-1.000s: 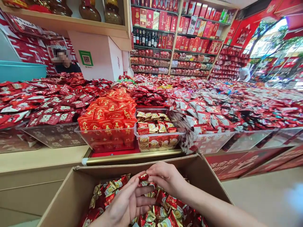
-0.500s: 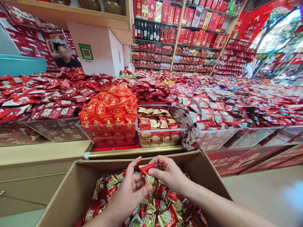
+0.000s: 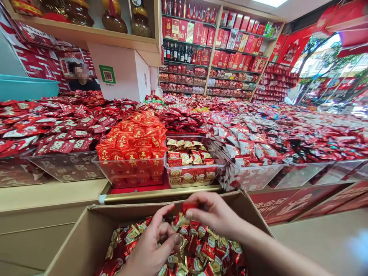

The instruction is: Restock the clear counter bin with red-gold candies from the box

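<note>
My right hand (image 3: pixel 217 214) pinches a small wrapped candy (image 3: pixel 181 219) between thumb and fingers. The candy's red and gold wrapper is blurred by motion. Close by on the left, my left hand (image 3: pixel 153 243) has its index finger stretched out, the other fingers loosely curled and the thumb apart; I see nothing held in it. Both hands are over an open cardboard box (image 3: pixel 71 239), which contains many loose red and gold candies (image 3: pixel 207 249) of the same look. My forearms hide part of the pile.
Behind the box stands a clear bin (image 3: pixel 195 174) of neatly stacked durian candies. To its left is a bin of orange-red packets (image 3: pixel 132 153), to its right one of white and red packets (image 3: pixel 247 149). A person (image 3: pixel 83 78) is at the back left.
My right hand has moved slightly right with the candy, away from my left fingers. My left thumb no longer touches it. The view has tilted up a little.
</note>
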{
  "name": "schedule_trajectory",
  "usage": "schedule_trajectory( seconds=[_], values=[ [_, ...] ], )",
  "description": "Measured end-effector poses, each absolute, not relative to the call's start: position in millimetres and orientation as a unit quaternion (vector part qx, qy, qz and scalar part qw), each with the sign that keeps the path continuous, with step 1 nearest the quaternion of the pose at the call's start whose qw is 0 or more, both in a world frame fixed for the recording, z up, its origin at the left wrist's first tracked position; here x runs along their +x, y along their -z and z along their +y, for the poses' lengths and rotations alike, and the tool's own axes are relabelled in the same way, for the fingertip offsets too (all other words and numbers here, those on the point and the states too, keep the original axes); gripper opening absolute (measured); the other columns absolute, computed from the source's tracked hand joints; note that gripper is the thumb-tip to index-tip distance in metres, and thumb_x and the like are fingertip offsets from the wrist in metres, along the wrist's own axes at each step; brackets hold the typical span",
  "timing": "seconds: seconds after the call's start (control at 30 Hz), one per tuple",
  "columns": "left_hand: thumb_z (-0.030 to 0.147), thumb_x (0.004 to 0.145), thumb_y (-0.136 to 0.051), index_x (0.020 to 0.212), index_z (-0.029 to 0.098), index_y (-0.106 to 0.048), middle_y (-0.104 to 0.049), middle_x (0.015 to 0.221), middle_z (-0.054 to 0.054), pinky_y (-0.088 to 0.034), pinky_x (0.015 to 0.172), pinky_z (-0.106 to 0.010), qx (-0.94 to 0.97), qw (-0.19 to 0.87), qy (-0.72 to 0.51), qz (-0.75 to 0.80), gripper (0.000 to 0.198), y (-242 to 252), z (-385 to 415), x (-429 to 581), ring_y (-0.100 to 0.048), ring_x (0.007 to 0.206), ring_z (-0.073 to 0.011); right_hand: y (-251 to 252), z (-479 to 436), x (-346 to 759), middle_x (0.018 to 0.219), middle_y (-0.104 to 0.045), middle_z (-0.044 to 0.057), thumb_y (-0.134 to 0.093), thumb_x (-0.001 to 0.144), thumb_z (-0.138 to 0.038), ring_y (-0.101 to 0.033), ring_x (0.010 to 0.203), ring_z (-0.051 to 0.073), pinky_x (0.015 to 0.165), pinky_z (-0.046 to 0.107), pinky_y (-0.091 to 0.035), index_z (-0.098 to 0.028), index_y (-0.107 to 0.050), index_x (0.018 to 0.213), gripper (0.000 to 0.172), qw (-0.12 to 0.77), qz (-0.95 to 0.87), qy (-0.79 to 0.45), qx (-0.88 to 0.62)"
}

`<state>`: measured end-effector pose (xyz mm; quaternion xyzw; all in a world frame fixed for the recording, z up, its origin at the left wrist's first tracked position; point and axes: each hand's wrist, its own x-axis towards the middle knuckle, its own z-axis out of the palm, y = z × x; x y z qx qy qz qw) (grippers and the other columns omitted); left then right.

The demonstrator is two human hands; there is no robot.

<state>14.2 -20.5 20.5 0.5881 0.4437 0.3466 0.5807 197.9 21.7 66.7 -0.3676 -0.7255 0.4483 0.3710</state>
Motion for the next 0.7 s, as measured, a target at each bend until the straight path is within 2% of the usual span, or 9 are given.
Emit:
schedule_trajectory(
  seconds=[0.1, 0.17, 0.33, 0.47, 0.7],
  values=[
    [0.029, 0.08, -0.042, 0.114, 0.024, -0.03, -0.053, 0.066, 0.005, -0.04, 0.067, -0.029, 0.607, 0.553, -0.339, 0.458, 0.037, -19, -20, 11, -0.053, 0.067, -0.0139, -110, 48, 211, 0.074, -0.057, 0.001, -0.053, 0.072, -0.03, -0.05, 0.067, 0.01, 0.061, 0.023, -0.039, -0.016, -0.056, 0.082, 0.018, 0.453, -0.737, -0.337, -0.372],
    [0.029, 0.079, -0.042, 0.112, 0.024, -0.032, -0.053, 0.068, 0.004, -0.04, 0.069, -0.028, 0.617, 0.537, -0.336, 0.467, 0.034, -15, -20, 9, -0.052, 0.068, -0.0139, -131, 72, 216, 0.074, -0.058, 0.002, -0.052, 0.072, -0.028, -0.05, 0.066, 0.01, 0.061, 0.023, -0.038, -0.015, -0.055, 0.084, 0.018, 0.467, -0.753, -0.248, -0.393],
    [0.029, 0.079, -0.042, 0.112, 0.023, -0.034, -0.055, 0.069, 0.004, -0.04, 0.066, -0.025, 0.637, 0.527, -0.317, 0.464, 0.035, -9, -19, 9, -0.051, 0.067, -0.0131, -147, 116, 215, 0.069, -0.057, 0.001, -0.051, 0.071, -0.025, -0.047, 0.062, 0.01, 0.058, 0.023, -0.035, -0.014, -0.058, 0.08, 0.016, 0.34, -0.826, -0.125, -0.431],
    [0.027, 0.079, -0.042, 0.111, 0.023, -0.035, -0.054, 0.069, 0.004, -0.04, 0.063, -0.022, 0.643, 0.519, -0.314, 0.468, 0.033, -10, -20, 8, -0.051, 0.064, -0.0119, -152, 120, 211, 0.067, -0.057, 0.001, -0.048, 0.072, -0.022, -0.047, 0.06, 0.009, 0.056, 0.021, -0.034, -0.014, -0.058, 0.076, 0.013, 0.231, -0.87, -0.114, -0.421],
    [0.025, 0.078, -0.041, 0.111, 0.024, -0.035, -0.054, 0.07, 0.004, -0.04, 0.062, -0.022, 0.658, 0.507, -0.298, 0.47, 0.033, -8, -19, 7, -0.05, 0.064, -0.012, -150, 128, 209, 0.067, -0.058, 0.001, -0.051, 0.07, -0.023, -0.047, 0.059, 0.009, 0.055, 0.02, -0.034, -0.014, -0.058, 0.077, 0.014, 0.149, -0.874, -0.149, -0.438]
  ],
)
